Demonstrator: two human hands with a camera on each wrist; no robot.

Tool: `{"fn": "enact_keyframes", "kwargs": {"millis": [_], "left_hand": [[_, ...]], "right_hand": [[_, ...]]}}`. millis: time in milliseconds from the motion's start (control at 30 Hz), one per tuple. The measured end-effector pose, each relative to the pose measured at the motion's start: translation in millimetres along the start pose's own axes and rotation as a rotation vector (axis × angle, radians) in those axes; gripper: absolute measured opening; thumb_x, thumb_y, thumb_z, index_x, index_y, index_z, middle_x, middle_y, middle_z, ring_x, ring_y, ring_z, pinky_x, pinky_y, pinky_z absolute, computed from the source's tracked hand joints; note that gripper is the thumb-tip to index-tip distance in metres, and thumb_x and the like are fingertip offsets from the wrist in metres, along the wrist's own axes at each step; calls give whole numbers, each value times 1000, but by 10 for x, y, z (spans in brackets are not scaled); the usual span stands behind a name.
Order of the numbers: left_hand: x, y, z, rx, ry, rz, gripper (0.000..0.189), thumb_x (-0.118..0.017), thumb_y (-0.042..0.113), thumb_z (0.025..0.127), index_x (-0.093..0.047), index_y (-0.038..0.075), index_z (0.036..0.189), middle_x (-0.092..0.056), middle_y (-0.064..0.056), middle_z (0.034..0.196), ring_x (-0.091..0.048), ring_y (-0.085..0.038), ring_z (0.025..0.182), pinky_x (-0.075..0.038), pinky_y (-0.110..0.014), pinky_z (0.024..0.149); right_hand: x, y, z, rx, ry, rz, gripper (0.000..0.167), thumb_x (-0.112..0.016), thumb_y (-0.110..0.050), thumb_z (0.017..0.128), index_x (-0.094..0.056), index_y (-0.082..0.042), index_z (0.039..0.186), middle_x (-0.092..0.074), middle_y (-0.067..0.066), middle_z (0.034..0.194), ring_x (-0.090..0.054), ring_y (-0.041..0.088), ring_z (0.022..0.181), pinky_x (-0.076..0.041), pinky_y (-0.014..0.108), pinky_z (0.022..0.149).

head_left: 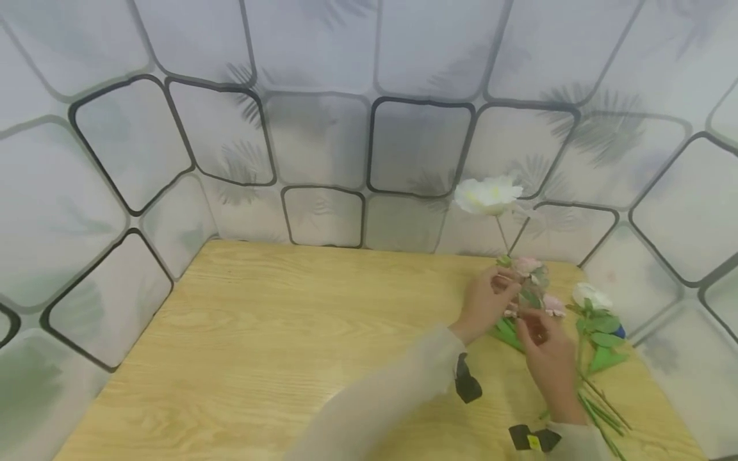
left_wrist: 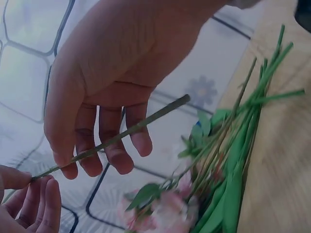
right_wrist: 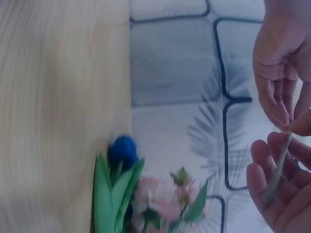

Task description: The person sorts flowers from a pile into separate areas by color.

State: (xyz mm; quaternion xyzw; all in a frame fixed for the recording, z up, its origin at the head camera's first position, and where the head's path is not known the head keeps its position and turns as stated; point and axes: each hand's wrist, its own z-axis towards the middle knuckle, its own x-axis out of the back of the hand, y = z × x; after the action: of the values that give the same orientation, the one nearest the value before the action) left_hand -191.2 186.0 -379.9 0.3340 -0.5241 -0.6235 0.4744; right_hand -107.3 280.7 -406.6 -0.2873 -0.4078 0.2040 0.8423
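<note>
A white artificial flower [head_left: 487, 195] stands up on a thin stem [head_left: 503, 234] above my left hand [head_left: 487, 301]. My left hand pinches that stem between thumb and fingers. Lower on it, near the cut end, my right hand [head_left: 550, 352] pinches it too. In the left wrist view the green stem [left_wrist: 131, 130] crosses both hands, the left hand [left_wrist: 31, 201] at lower left and the right hand [left_wrist: 116, 87] above. The right wrist view has the left hand [right_wrist: 279, 68] over the right hand [right_wrist: 282, 179], the stem [right_wrist: 278, 177] lying along the right fingers.
Pink flowers [head_left: 527, 266] and green leaves lie on the wooden table [head_left: 288, 320] beyond the hands. Another white flower [head_left: 592, 296], a blue flower [head_left: 620, 331] and several green stems [head_left: 599, 413] lie at the right. Patterned cloth walls [head_left: 323, 134] enclose the table.
</note>
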Motion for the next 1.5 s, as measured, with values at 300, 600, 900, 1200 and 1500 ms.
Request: {"fn": "enact_keyframes", "kwargs": {"millis": [300,600,900,1200,1500], "left_hand": [[751,-26,-94,-48,21,177,19,-64,13,88,-64,5,106,-70,-12,96,-67,-11,76,-52,-12,64],[1484,20,-236,-26,115,242,26,-67,10,85,-63,3,110,-69,-13,98,-68,-22,83,-55,-18,68],[1982,28,-403,-1,180,222,27,-68,10,84,-63,1,109,-68,-17,97,-68,-26,81,-57,-22,67],[2454,27,-611,33,234,359,25,-68,13,85,-64,4,107,-69,-14,98,-67,-26,86,-56,-32,77],[3008,-1,-862,152,198,426,26,-62,10,88,-61,1,112,-66,-20,105,-66,-31,92,-57,-36,79]], "right_hand": [[-426,-350,129,16,-290,167,16,-62,-7,89,-65,1,102,-68,16,85,-57,-6,67,-50,14,60],[-911,-666,27,39,-407,257,10,-64,-5,86,-67,-2,95,-70,12,82,-63,8,65,-52,18,58],[-1233,-1021,-119,25,-542,298,10,-63,-7,87,-67,-4,96,-70,8,83,-64,15,68,-52,18,60],[-1511,-1365,-247,57,-703,414,22,-57,-9,92,-60,-4,113,-70,14,85,-64,13,66,-50,19,57],[-1984,-1713,-429,21,-831,539,20,-54,-8,93,-58,-1,110,-71,17,88,-67,21,68,-57,38,62]]}}
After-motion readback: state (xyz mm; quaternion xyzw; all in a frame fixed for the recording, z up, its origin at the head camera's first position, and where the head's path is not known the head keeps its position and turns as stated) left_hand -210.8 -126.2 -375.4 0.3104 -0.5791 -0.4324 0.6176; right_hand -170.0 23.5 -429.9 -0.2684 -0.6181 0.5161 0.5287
